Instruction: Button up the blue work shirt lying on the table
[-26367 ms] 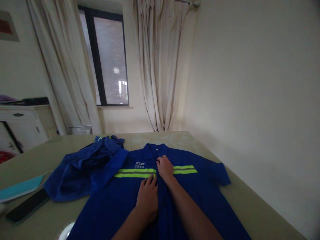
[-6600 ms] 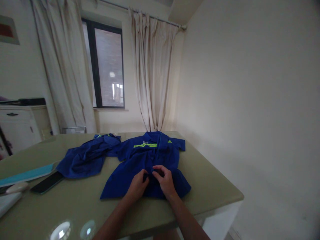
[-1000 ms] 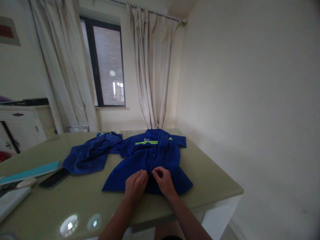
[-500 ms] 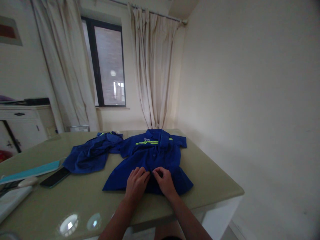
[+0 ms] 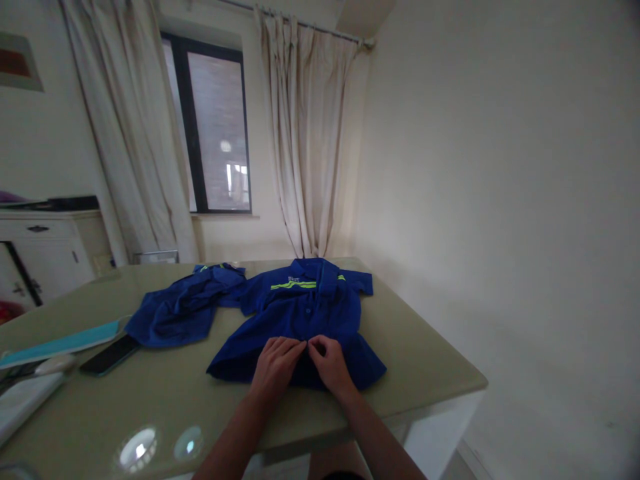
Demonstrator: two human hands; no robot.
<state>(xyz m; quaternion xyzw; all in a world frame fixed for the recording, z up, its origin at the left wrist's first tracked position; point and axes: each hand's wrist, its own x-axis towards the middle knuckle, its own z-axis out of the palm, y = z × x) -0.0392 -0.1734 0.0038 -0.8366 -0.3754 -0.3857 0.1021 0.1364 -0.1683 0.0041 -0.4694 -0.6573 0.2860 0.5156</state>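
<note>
One patch of pale lettering [image 5: 293,279], too small to read, sat above the yellow-green band [image 5: 294,285] on a blue short-sleeved work shirt [image 5: 300,325]. It lay spread on the table [image 5: 415,367], collar away, its lower front at the fingers. The right hand [image 5: 331,365] pinched the front opening between thumb and forefinger; the left hand [image 5: 275,365] had bent fingers touching the cloth just beside, their grip impossible to tell. A crumpled blue garment [image 5: 177,312] lay leftward, near a black phone [image 5: 110,355]. Beyond stood a white cabinet [image 5: 50,250].
</note>
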